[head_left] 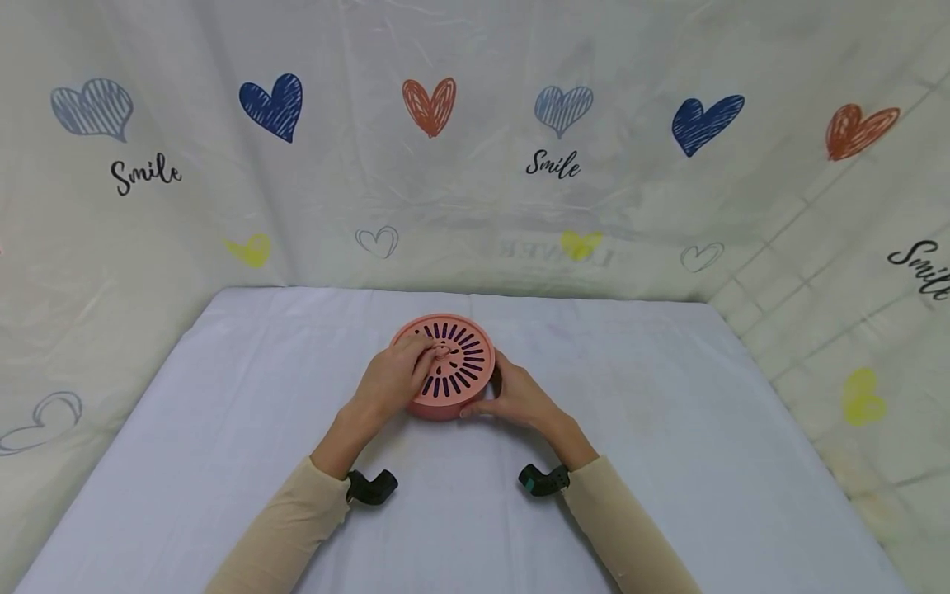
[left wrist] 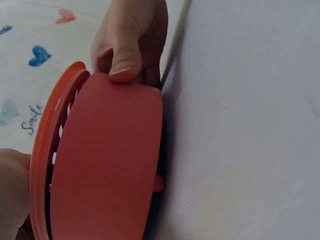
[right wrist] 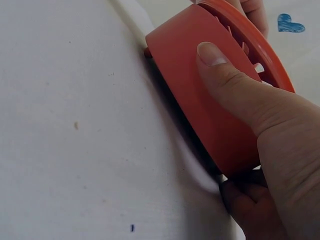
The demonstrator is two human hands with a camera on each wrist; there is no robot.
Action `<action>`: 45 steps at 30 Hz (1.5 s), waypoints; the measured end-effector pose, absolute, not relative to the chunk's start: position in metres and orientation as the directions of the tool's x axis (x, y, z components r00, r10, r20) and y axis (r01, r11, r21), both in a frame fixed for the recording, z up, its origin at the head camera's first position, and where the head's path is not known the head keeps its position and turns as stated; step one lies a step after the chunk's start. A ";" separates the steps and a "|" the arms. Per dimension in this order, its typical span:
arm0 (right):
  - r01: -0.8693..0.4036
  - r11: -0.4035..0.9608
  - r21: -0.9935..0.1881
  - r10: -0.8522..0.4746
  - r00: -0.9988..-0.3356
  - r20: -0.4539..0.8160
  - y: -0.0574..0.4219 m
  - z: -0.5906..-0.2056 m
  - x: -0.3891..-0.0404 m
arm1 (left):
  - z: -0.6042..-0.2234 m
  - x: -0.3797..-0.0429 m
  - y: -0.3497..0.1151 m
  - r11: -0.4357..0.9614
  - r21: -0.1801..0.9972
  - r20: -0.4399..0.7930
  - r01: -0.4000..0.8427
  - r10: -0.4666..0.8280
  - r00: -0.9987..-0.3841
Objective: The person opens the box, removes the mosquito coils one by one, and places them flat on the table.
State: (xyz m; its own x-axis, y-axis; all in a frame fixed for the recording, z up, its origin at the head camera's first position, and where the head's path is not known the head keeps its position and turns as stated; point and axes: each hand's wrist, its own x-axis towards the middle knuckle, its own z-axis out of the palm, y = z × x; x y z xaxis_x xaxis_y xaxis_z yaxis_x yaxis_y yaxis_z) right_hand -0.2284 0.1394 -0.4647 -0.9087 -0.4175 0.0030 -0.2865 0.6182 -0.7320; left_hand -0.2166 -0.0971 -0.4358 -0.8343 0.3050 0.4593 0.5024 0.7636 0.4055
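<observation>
A round coral-pink container (left wrist: 105,160) with small feet stands on the white-covered table. Its lid (head_left: 463,359) has a ring of dark slots and smaller seed-shaped holes. My left hand (head_left: 397,371) reaches over the lid, fingertips pinched together at its middle. In the left wrist view, a narrow gap with light showing runs between lid and base. My right hand (head_left: 519,396) grips the base from the right, its thumb (right wrist: 230,82) flat against the side wall and fingers curled round the far side. What lies inside is hidden.
White cloth covers the table (head_left: 631,462). Behind it hangs a pale curtain (head_left: 475,190) printed with hearts and "Smile" lettering, which continues along both sides. A black wrist camera sits on each forearm, the left one (head_left: 371,487) and the right one (head_left: 544,480).
</observation>
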 end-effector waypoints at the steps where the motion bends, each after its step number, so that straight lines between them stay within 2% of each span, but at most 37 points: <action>1: -0.288 0.618 -0.732 -0.417 -0.909 0.005 0.139 -0.465 -0.228 | -0.436 -0.217 -0.097 0.762 0.405 0.463 0.505 0.305 -0.832; 24: -0.286 0.612 -0.738 -0.422 -0.907 0.001 0.142 -0.469 -0.232 | -0.430 -0.219 -0.101 0.771 0.417 0.478 0.481 0.264 -0.838; 45: -0.282 0.611 -0.740 -0.409 -0.912 0.010 0.142 -0.466 -0.229 | -0.421 -0.226 -0.127 0.778 0.450 0.513 0.439 0.177 -0.840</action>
State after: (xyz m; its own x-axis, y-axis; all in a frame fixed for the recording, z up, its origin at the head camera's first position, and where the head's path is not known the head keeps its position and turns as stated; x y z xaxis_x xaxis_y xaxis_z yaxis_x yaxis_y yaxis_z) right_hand -0.2295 0.1418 -0.4661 -0.9123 -0.4093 0.0104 -0.2824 0.6105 -0.7400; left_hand -0.2257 -0.1273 -0.4213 -0.8401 0.1775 0.5126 0.4390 0.7775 0.4502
